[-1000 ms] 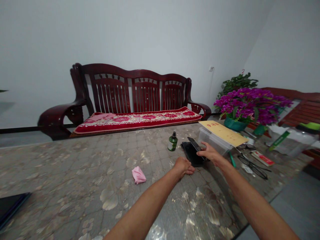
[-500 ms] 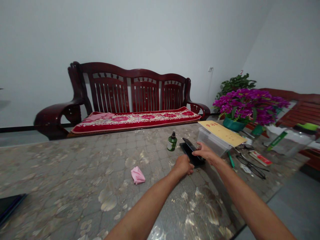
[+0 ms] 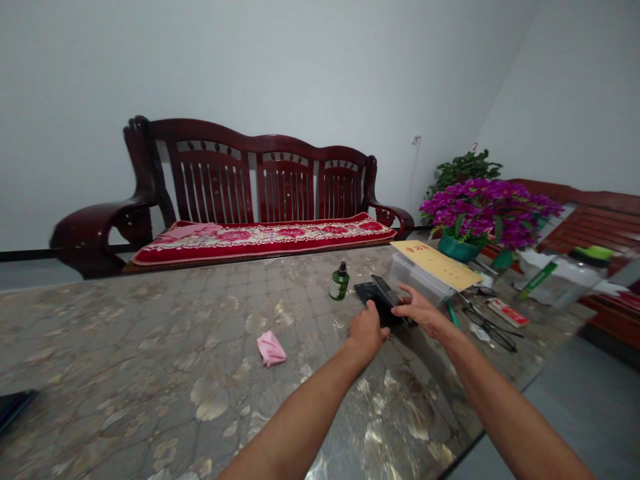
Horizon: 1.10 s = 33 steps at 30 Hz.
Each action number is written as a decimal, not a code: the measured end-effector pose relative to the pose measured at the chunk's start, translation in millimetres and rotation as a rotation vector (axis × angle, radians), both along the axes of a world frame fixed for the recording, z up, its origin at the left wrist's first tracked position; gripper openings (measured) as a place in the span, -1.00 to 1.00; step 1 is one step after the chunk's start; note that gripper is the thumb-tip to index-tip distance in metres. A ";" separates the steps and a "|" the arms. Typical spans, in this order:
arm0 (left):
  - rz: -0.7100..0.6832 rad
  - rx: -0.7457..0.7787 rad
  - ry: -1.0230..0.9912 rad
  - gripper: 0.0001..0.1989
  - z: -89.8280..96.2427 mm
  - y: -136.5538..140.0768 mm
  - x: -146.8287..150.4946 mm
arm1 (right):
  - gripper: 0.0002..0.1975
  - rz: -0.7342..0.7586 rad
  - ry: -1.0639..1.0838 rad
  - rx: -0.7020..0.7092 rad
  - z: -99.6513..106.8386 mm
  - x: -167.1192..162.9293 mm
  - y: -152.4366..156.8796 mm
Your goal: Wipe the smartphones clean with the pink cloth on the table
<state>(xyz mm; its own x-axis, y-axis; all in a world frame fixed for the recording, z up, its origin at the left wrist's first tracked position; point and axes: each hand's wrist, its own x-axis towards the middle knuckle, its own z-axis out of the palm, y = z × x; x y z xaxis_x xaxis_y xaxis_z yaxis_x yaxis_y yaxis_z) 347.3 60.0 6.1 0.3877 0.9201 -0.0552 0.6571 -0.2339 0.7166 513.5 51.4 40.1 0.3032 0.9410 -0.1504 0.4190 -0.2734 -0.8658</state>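
Note:
On the table, a flat black slab [image 3: 366, 291] lies behind my left hand [image 3: 366, 330]. That hand is closed at its near edge, the thumb stretched over the top face and the other fingers curled and partly hidden. A black smartphone [image 3: 384, 289] leans tilted above the right part of the slab. My right hand [image 3: 418, 311] grips the phone's right side between thumb and fingers. The slab's near right part is covered by the phone and hands. A green spray bottle [image 3: 339, 283] stands upright just left of the slab.
A folded pink cloth [image 3: 271, 349] lies to the left. Right of my hands are a clear plastic box [image 3: 417, 279] under a yellow envelope [image 3: 435, 264], eyeglasses [image 3: 493, 329], a green pen [image 3: 452, 312] and purple flowers [image 3: 487, 210]. Behind the table stands a wooden bench [image 3: 215, 180].
The phone has turned so its face shows more and sits slightly farther right over the slab. My left thumb has moved up onto the slab. The view has shifted slightly.

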 end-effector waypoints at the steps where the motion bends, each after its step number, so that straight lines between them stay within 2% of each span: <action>1: -0.001 0.002 0.004 -0.43 0.6 0.5 0.0 | 0.02 -0.009 -0.040 -0.007 0.4 5.0 -6.6; 8: -0.027 0.013 0.006 -0.43 5.7 0.1 -11.7 | 0.03 -0.054 -0.403 -0.050 -9.3 34.2 -69.1; 15: -0.096 0.047 0.044 -0.47 7.8 -9.7 -64.5 | -0.02 -0.016 -0.658 -0.057 -19.7 25.1 -118.4; 24: -0.119 0.124 0.191 -0.47 6.5 -26.7 -147.8 | -0.07 -0.012 -0.773 -0.045 -41.3 8.1 -125.9; 33: -0.140 0.135 0.244 -0.51 9.6 -44.1 -200.3 | -0.10 0.009 -0.837 0.005 -51.4 7.5 -118.2</action>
